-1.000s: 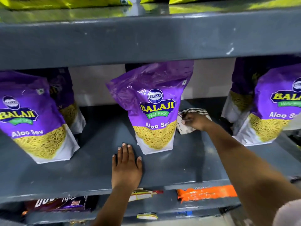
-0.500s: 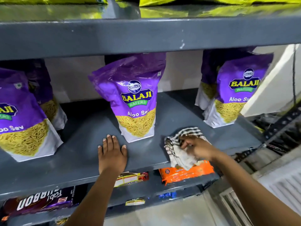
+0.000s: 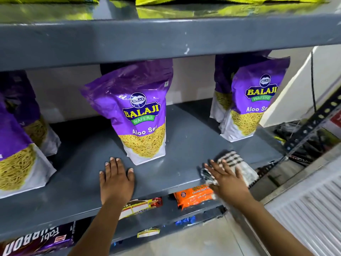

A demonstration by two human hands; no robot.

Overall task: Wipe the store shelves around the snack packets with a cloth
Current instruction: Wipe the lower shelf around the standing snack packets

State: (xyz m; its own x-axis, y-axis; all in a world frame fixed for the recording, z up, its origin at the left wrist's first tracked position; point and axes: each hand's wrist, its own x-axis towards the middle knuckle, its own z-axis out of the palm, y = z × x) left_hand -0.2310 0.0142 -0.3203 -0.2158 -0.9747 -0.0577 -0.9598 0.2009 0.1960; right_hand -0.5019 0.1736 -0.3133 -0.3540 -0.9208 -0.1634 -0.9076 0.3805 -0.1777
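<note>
Since half a second ago, the right hand (image 3: 227,182) has been flattened, fingers spread, onto the checked cloth (image 3: 238,167) at the grey shelf's (image 3: 83,174) front edge, right of the middle snack packet (image 3: 140,115). The left hand (image 3: 116,179) is kept open, palm down.

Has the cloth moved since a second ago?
Yes. The cloth came from behind the middle packet forward to the shelf's front edge, under the right hand.

Cloth (image 3: 238,167) on shelf (image 3: 184,145) front edge, right of middle packet (image 3: 140,115).
</note>
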